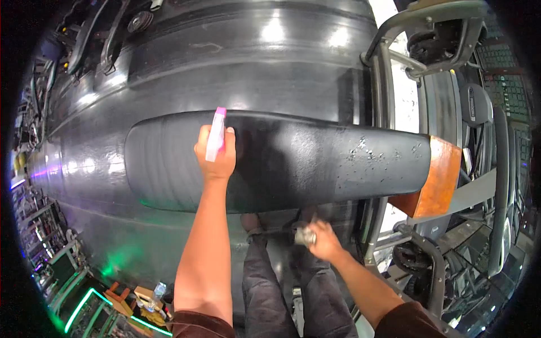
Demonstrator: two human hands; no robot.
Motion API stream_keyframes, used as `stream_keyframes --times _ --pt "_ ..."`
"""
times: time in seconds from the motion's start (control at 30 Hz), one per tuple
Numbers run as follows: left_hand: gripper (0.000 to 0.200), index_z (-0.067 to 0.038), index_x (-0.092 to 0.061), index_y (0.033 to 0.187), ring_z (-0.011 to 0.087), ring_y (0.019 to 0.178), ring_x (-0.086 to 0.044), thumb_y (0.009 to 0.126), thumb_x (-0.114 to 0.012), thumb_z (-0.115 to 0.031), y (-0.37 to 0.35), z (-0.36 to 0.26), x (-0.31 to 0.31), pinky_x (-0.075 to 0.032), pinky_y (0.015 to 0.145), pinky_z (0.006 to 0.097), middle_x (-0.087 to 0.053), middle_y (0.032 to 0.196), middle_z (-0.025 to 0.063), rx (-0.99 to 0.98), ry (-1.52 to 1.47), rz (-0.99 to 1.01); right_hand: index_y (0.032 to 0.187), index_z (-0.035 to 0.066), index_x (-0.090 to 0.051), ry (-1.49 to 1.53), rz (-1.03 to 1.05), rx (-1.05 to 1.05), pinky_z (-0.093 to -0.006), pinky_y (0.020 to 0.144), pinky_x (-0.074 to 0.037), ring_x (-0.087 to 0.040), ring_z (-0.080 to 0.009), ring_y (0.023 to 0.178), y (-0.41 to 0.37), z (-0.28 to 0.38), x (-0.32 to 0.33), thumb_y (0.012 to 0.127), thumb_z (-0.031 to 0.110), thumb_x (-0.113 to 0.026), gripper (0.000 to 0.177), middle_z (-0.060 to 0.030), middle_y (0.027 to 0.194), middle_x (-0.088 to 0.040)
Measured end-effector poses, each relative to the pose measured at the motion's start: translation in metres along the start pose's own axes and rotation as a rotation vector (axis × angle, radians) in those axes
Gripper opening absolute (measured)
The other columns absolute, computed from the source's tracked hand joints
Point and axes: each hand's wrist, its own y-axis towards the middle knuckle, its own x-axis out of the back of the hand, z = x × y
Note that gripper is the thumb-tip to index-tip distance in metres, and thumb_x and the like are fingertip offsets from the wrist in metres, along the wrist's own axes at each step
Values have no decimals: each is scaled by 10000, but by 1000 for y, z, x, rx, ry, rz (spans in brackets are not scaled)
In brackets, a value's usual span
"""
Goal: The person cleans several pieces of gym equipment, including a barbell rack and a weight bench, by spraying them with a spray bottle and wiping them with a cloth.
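Observation:
My left hand (218,158) is closed around a slim pink-and-white object (215,135), which looks like a spray bottle seen from above. It is held over the left half of a long black padded bench (270,158). The bench's right part has flaked, peeling spots. Lower right, my right hand (322,239) is blurred by motion, its fingers closed on a crumpled pale greyish cloth (305,236). That hand is on the near side of the bench, in front of my legs, apart from the pad.
A brown wooden block (434,177) is at the bench's right end. Beyond it are a treadmill (445,107) and dark metal machine frames (383,73). More gym equipment lines the left. Dark shiny flooring (186,67) lies around the bench. A clear bottle (160,289) is at lower left.

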Motion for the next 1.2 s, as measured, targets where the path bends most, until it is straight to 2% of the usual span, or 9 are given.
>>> stream_keyframes --times 0.13,0.23,0.4,0.47,0.53,0.8,0.93,1.1,1.2 --pt "137 -26 -612 833 239 569 -628 854 -728 -94 -34 -29 -32 -494 568 336 -620 661 95 -140 -127 2 1085 87 -610 268 -72 -51 -423 877 -510 -631 -321 999 -25 -23 37 804 90 -739 309 -133 1034 -628" --pt "102 -27 -626 860 221 543 -585 836 -723 -48 -60 -79 -69 -478 562 317 -595 644 80 154 -506 109 1021 45 -574 548 -273 -99 -308 804 -498 -603 -137 908 22 21 129 939 148 -693 177 -50 951 -653" --pt "160 -10 -604 877 278 730 -709 748 -695 19 -90 -69 -101 -562 674 334 -684 861 140 -121 -356 29 1134 34 -615 -25 -711 261 -434 858 -511 -649 -354 987 176 20 226 890 181 -709 299 -198 1057 -653" --pt "84 14 -638 946 206 707 -697 865 -646 -4 -92 -69 -105 -552 674 303 -714 853 124 -92 -344 45 1173 40 -603 -48 -504 -33 -503 941 -466 -601 -406 1057 203 -2 204 862 167 -695 348 -209 1081 -635" --pt "91 16 -635 954 193 703 -694 866 -643 -5 -90 -70 -106 -549 672 294 -711 831 116 -40 -321 84 1216 60 -571 -391 -602 131 -529 1097 -339 -516 -405 1177 176 1 157 816 139 -695 426 -197 1199 -568" --pt "91 11 -624 958 160 697 -673 883 -635 -40 -90 -71 -112 -541 677 281 -695 813 95 -6 -291 105 1181 107 -592 -173 294 -43 -469 965 -532 -534 -398 1216 -30 -56 -12 732 144 -766 483 -172 1262 -545" --pt "97 5 -632 950 188 695 -691 859 -648 -22 -89 -73 -111 -541 664 279 -715 901 141 -59 -295 55 953 76 -650 319 5 100 -437 844 -511 -626 -361 936 -24 -38 65 711 15 -686 252 -151 954 -631" --pt "102 13 -629 944 195 693 -695 848 -656 -11 -93 -72 -112 -548 660 288 -714 911 137 -44 -268 64 1063 27 -587 -66 -649 336 -440 853 -476 -599 -366 950 105 -20 207 834 33 -644 237 -175 1002 -604" --pt "103 13 -630 944 193 696 -695 849 -660 -15 -93 -74 -113 -548 661 289 -713 903 133 -52 -253 57 1164 50 -595 -303 -644 239 -465 900 -464 -539 -376 1039 180 -33 226 796 65 -684 379 -154 1108 -577"
